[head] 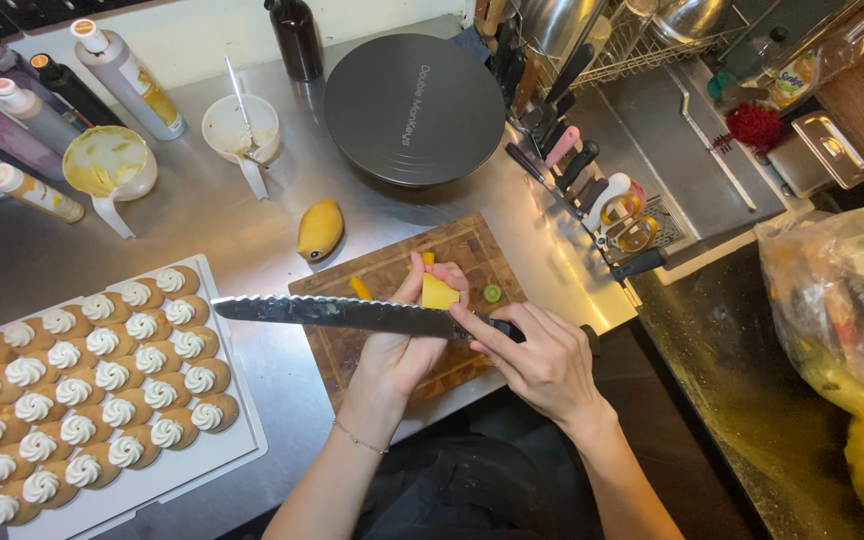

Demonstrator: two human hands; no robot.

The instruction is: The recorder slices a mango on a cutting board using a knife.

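Observation:
My left hand (pixel 399 350) holds a yellow piece of mango (pixel 439 293) upright over a wooden cutting board (pixel 472 250). My right hand (pixel 542 360) grips the dark handle of a long serrated knife (pixel 332 314), index finger stretched along the blade. The blade lies flat, pointing left, just under the mango piece. A small green bit (pixel 493 293) and a yellow scrap (pixel 359 288) lie on the board. A whole yellow mango (pixel 320 229) rests on the steel counter beside the board's far left corner.
A white tray (pixel 222 455) of several cream-topped tarts sits at left. Squeeze bottles (pixel 122 75), two small bowls (pixel 240 128) and a dark round turntable (pixel 414 108) stand behind. Knives (pixel 567 160) line a rack at right, beside a sink (pixel 682 150). A plastic bag (pixel 842 300) lies far right.

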